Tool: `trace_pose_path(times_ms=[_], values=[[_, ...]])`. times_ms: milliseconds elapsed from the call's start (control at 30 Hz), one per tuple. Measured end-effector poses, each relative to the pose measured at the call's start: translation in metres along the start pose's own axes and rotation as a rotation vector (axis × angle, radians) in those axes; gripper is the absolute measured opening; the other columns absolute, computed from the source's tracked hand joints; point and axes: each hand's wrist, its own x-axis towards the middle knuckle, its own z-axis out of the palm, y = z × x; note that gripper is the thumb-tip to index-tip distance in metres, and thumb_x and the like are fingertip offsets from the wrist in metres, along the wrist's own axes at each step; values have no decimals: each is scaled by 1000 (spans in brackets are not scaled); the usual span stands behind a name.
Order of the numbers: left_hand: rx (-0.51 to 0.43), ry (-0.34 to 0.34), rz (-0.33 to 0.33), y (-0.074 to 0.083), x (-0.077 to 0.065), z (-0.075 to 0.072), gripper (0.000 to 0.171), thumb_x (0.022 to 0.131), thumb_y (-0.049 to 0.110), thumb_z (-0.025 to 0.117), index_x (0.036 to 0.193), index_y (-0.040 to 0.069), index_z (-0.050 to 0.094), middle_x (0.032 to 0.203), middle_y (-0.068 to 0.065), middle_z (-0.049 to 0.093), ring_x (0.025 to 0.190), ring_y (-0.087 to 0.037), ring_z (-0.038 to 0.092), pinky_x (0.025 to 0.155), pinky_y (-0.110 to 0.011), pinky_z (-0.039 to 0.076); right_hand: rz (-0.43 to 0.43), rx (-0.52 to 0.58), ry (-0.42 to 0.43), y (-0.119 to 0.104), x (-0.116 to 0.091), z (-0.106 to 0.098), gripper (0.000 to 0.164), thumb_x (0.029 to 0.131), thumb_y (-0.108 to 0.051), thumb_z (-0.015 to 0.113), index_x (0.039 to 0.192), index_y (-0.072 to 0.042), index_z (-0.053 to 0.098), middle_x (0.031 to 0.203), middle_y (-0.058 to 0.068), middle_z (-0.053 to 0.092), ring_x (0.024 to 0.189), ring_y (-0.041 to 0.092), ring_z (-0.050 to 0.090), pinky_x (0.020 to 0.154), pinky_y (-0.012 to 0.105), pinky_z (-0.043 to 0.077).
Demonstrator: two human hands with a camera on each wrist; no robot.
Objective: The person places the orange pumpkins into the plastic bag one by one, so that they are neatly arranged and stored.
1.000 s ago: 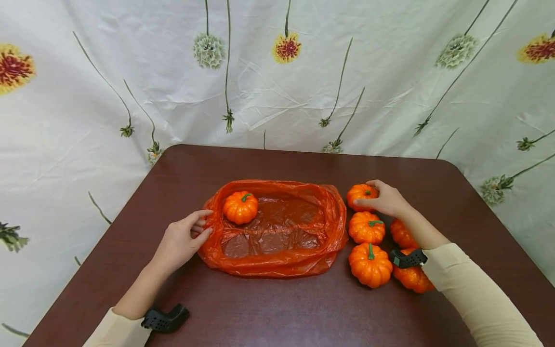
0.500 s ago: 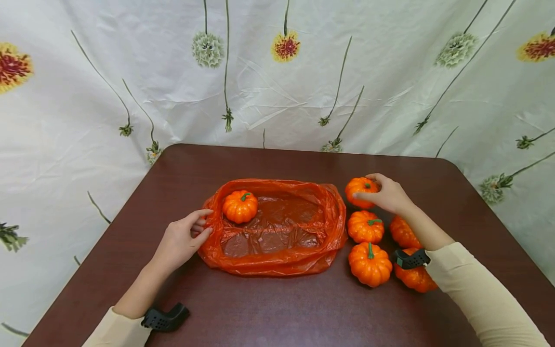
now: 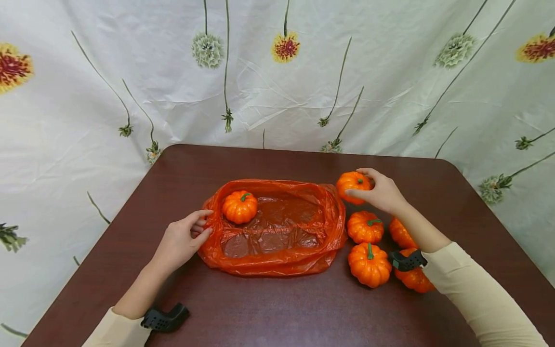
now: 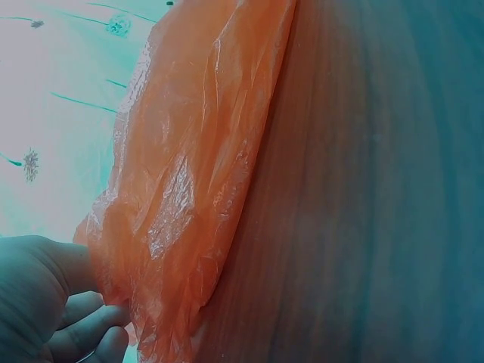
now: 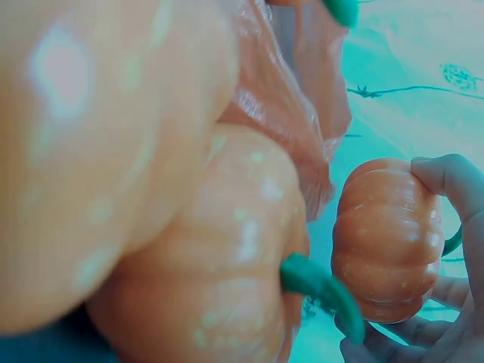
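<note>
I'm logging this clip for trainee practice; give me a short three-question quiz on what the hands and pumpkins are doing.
1. True or false: the right hand grips a small orange toy pumpkin.
2. How many pumpkins lie inside the crumpled orange plastic bag?
3. What does the left hand hold? A) a pumpkin B) the bag's edge C) nothing

Key: 1 true. 2 one, the pumpkin in the bag. 3 B.
</note>
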Motion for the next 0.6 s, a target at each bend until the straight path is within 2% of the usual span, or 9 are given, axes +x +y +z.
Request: trace_pose_path(times_ms=[600], values=[[8,0,7,0,0,-1,39,83,0,73,120,1,63,90,-11,67,77,-25,66,71,-44,58,-41,66,-41,-27,7,11,77,84,-43,74,145,-9,43,120,18,60,104,31,57,80,40,50]])
